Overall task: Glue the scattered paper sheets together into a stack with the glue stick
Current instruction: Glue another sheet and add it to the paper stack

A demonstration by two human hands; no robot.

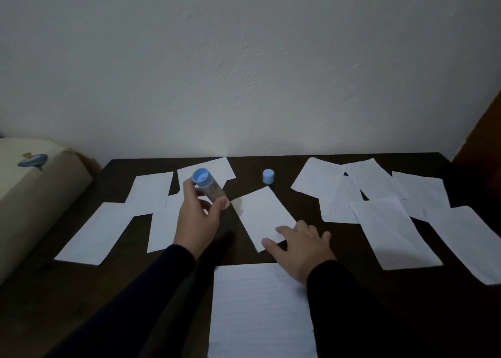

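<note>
Dark wooden table (379, 290) spread with white sheets, a big lined sheet (260, 311) at the near edge, loose clusters left (95, 230) and right (393, 230). Centre stage, one small sheet (261, 214) lies angled, and the right hand (301, 246) rests flat-fingered on its near corner. Left hand (198, 219) grips the uncapped glue stick (208, 187), lifted above the table; its blue cap (268, 177) stands apart behind. Best play, I'd say: pin that corner firmly, then stroke glue right out to the edges.
</note>
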